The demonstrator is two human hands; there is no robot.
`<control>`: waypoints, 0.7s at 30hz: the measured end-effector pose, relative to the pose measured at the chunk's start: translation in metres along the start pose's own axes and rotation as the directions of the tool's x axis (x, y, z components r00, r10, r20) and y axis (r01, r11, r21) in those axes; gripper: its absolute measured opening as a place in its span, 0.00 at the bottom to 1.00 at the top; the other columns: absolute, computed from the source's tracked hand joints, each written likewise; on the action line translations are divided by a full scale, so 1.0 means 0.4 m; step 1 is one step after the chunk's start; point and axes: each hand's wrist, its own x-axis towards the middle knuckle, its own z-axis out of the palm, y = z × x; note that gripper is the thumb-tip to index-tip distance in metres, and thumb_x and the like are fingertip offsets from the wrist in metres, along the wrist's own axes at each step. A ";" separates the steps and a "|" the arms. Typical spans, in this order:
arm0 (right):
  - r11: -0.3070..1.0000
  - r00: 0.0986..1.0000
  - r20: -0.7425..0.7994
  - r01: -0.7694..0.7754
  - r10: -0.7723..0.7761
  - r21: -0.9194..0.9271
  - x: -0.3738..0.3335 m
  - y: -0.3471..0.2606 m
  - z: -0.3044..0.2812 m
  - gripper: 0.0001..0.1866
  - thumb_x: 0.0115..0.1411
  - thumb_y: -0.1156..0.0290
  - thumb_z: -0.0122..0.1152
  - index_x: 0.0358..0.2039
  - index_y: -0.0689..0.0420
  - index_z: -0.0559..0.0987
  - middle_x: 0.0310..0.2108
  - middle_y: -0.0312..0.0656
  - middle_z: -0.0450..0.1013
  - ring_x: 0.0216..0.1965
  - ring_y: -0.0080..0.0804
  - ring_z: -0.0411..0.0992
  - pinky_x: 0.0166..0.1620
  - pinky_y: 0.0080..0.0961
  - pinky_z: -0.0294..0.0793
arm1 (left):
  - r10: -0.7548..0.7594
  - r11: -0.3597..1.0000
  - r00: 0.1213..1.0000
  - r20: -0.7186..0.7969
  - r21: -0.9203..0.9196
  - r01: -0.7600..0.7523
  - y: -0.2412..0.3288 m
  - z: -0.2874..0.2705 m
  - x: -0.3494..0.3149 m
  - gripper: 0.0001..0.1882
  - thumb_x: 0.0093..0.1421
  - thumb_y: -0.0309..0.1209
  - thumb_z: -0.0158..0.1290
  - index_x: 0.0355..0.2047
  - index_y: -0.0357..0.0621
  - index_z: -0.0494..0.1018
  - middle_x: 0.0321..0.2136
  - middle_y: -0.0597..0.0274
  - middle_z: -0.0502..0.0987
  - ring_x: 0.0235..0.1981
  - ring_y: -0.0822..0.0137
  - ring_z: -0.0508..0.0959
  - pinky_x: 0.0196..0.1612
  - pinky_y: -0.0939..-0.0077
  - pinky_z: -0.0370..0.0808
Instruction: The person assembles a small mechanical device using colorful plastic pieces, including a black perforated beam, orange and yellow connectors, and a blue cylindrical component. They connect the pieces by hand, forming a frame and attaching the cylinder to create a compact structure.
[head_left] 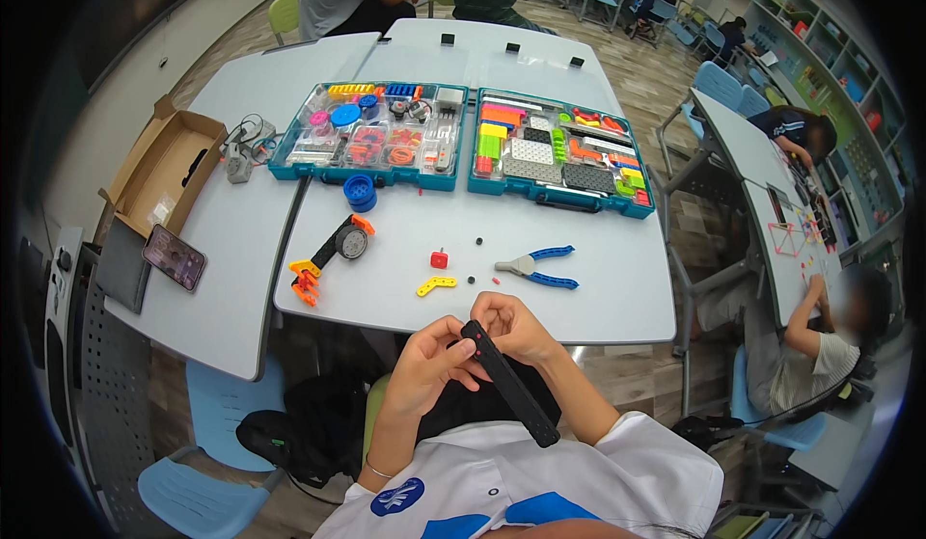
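Note:
A long black building beam (pixel 513 392) with red pegs near its upper end is held over my lap, just off the table's front edge. My left hand (pixel 430 361) grips that end with thumb and fingers. Behind the same end, my right hand (pixel 516 327) is closed on the beam, its fingertips partly hidden. On the table ahead lie a yellow angled beam (pixel 437 286), a red block (pixel 439 260) and small black bushings (pixel 479 241). Grey-and-blue pliers (pixel 537 266) rest to the right. A black arm-like assembly with a wheel and orange claw (pixel 337 250) lies to the left.
Two teal cases of sorted parts, left (pixel 386 178) and right (pixel 569 200), stand open at the back. Near the left case is a blue spool (pixel 360 193). Further left are a cardboard box (pixel 188 134), a phone (pixel 175 257) and cables (pixel 249 144). Other people sit around.

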 end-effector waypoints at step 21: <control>-0.210 0.902 0.206 0.132 -0.379 -0.969 0.071 -0.001 -0.078 0.17 0.61 0.62 0.63 0.49 0.52 0.79 0.53 0.45 0.71 0.59 0.43 0.65 0.61 0.42 0.61 | 0.255 0.966 0.950 -0.178 0.091 -0.242 -0.008 0.063 0.008 0.07 0.70 0.29 0.48 0.44 0.40 0.68 0.37 0.58 0.79 0.37 0.67 0.83 0.39 0.71 0.85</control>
